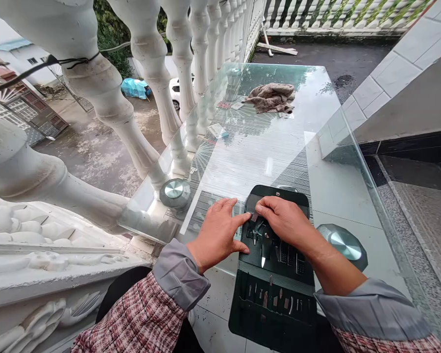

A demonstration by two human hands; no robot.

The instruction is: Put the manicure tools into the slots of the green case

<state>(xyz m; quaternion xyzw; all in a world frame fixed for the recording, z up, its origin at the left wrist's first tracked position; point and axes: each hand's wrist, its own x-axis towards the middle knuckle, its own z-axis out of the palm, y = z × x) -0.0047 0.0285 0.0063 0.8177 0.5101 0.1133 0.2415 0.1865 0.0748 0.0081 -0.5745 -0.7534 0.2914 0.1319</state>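
A black folding tool case lies open along the near edge of the glass table, its lower part hanging toward my lap. My right hand reaches over its upper half, thumb and fingers pinched on a small flat metal piece. My left hand is open at the case's left side, with the index fingertip close to that piece. Below the hands, a dark-handled tool with a pointed, shiny blade sits in the case. Several small metal bits stand in the lower row of slots.
A crumpled brown cloth and a small white-and-blue box lie farther back on the glass table. Round metal-topped supports show under the glass. White balusters border the left, and a tiled wall rises at right.
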